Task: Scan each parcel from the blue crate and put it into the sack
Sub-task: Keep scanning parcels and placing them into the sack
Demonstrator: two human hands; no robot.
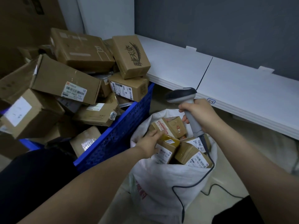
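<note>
Left hand in full sack (grip unclear) | right hand grips scanner | crate heaped

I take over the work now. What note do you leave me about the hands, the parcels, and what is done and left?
Left hand: inside the sack, on the yellow-taped parcel; grip unclear.
Right hand: holds the scanner above the sack.
Done: several parcels lie in the sack.
Left: the blue crate is piled high with parcels to scan.

Parcel sorting room: heaped labelled cartons, handheld scanner, woven sack.
</note>
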